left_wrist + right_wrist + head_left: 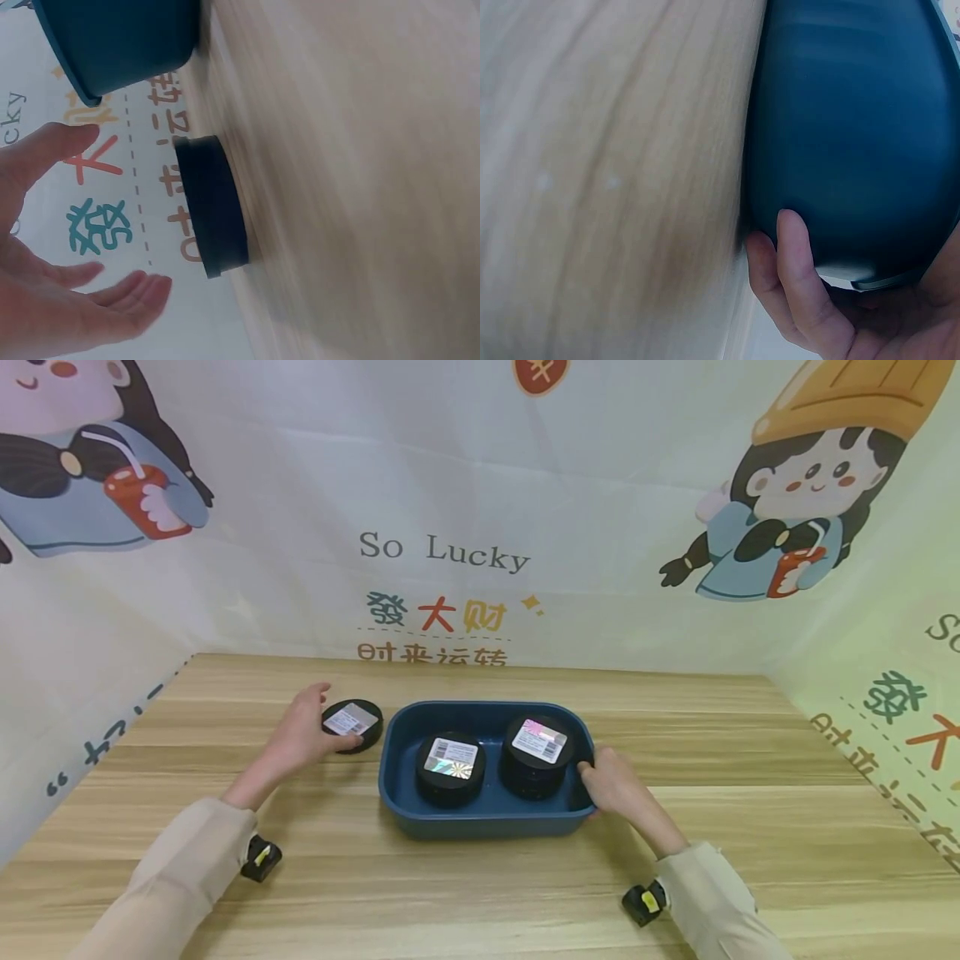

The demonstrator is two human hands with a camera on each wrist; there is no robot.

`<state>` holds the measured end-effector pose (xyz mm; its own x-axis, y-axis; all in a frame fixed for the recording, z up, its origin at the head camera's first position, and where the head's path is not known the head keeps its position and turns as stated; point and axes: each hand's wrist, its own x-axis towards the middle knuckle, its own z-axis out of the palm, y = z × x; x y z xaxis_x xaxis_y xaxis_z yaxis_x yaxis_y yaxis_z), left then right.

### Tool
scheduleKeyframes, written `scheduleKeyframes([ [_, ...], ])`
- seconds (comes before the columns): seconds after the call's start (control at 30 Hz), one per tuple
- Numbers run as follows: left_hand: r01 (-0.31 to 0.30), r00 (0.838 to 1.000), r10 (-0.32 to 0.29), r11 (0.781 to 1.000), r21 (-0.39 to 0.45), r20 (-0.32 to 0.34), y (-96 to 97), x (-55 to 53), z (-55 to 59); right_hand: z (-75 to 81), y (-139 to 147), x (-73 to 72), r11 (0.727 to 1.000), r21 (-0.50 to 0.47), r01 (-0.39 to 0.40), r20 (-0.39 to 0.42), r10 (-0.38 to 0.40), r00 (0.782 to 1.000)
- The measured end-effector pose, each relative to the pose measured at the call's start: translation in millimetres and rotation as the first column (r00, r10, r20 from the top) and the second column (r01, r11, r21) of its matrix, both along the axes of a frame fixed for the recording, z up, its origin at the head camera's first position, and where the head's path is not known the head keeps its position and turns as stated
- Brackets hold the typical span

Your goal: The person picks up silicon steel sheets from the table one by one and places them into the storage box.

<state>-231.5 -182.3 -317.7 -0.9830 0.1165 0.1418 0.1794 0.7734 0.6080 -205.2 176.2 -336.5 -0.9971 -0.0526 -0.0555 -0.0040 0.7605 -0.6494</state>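
Note:
On the table, left of a dark blue plastic bin (487,827), lies a low round black container (352,725) with a white label on its lid. My left hand (300,737) hovers at this container, thumb and fingers spread apart; in the left wrist view a gap shows between the fingers and the container's side (212,206). My right hand (615,783) grips the bin's right end, thumb over the rim and fingers (799,262) against the outer wall. Inside the bin stand a labelled black round container (450,770) at left and a taller-looking black stack (537,750) at right.
The bin and the loose container stand on a wood-grain table (480,893). A printed white cloth (450,468) hangs behind the table and along its sides. Each sleeve cuff has a small black device (261,858) near it.

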Motion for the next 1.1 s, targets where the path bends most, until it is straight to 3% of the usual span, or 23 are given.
scheduleKeyframes([
  [0.4, -0.032, 0.992, 0.046, 0.992, -0.119, 0.117, -1.3, -10.9, -9.8, 0.4, 0, 0.6, 1.000, -0.001, -0.003, -0.009, 0.003, 1.000],
  [0.7, -0.005, 0.970, 0.047, 0.985, -0.175, 0.237, 3.1, -16.3, -13.4, -0.7, 0, 0.6, 1.000, 0.012, 0.000, -0.016, 0.000, 1.000],
  [0.9, 0.007, 0.963, 0.058, 0.971, -0.239, 0.264, 4.4, -20.8, -16.9, -1.0, 0, 0.6, 0.999, 0.031, -0.014, -0.032, 0.015, 0.999],
  [1.1, 0.004, 0.967, 0.073, 0.955, -0.297, 0.246, 5.2, -24.7, -18.4, -1.2, 1, -0.2, 0.997, 0.077, -0.029, -0.064, 0.034, 0.997],
])
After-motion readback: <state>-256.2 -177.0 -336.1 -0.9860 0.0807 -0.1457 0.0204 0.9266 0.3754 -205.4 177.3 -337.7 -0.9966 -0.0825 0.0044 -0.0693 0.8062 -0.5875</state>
